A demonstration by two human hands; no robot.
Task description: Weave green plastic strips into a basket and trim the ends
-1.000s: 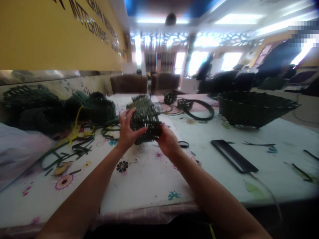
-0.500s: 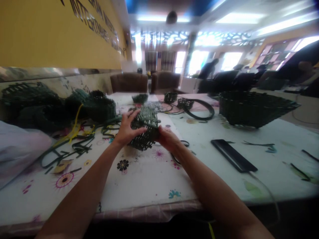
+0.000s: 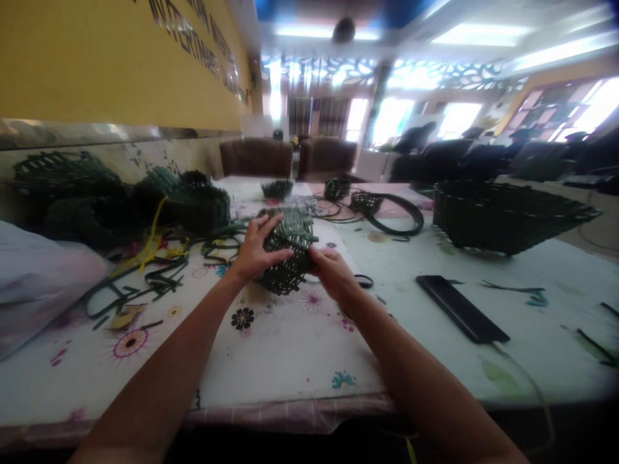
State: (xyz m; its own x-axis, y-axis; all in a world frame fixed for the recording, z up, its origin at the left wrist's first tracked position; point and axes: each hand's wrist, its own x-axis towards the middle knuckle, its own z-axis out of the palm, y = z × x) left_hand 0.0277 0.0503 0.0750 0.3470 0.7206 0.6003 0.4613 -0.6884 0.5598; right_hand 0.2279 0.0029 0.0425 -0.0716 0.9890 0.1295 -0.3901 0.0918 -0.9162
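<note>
A small dark green woven basket is tipped on its side just above or on the tabletop, between my two hands. My left hand grips it from the left, thumb across the weave and fingers spread over the upper side. At its right edge my right hand pinches with thumb and fingertips. Whether a loose strip is in that pinch is too blurred to make out. Part of a dark strip loop lies beside the right wrist.
Green strip scraps and dark baskets lie left, near a pale plastic bag. To the right are a large basket, a black phone with a cable, and scissors. A strip coil lies behind.
The view has swung slightly left, so everything sits further right in the picture. Both hands keep nearly the same hold on the basket. The dark figure at the far right has shifted mostly out of view.
</note>
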